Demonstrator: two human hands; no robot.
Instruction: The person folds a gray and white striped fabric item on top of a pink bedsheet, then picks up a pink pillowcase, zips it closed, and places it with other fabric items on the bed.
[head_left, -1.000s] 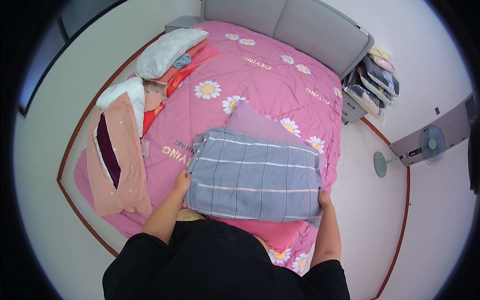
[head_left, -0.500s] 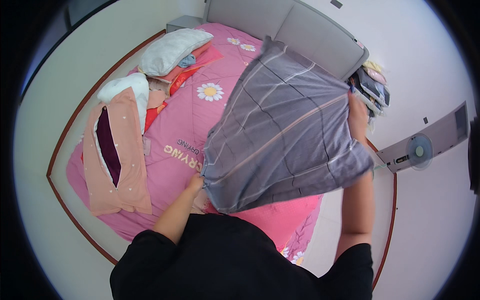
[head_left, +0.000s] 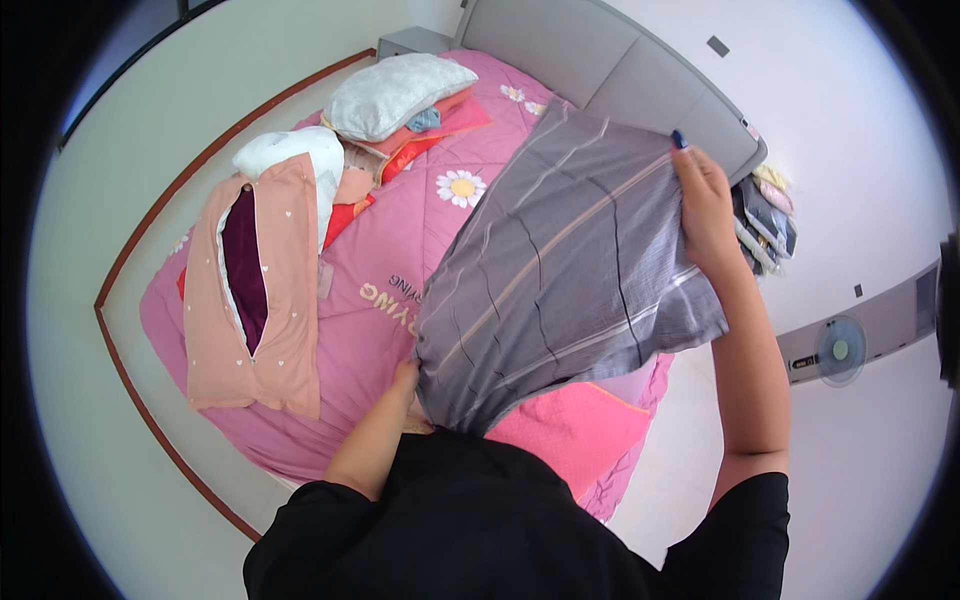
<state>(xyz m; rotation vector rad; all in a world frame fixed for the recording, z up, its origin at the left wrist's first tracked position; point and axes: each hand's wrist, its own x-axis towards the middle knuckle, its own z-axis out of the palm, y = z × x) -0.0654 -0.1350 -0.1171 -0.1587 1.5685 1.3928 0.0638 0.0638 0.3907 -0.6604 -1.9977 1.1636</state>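
A grey checked cloth [head_left: 560,250], with white, black and pale pink lines, hangs spread between my two hands above the bed. My left hand [head_left: 405,378] is closed on its near left edge. Higher up on the right, my right hand [head_left: 706,200] grips the opposite edge, the dark-nailed thumb at the top. The cloth's lower edge sags toward my black shirt, over a bright pink cloth [head_left: 575,430]. Whether the grey cloth is one layer or a cover with an opening, I cannot tell.
The bed's pink quilt [head_left: 385,250] has daisies on it. At left lies a peach pillowcase [head_left: 290,350], its zip parted over dark purple fabric, beside a white pillow [head_left: 285,155]. A pale grey pillow [head_left: 400,90] tops folded cloths. Beyond are the grey headboard [head_left: 560,50], bagged items [head_left: 765,220] and a fan [head_left: 840,350].
The grey cloth has turned and drawn narrower, its far corner coming down. My right hand has risen slightly, with its thumb now showing on top. The whole view has shifted a little.
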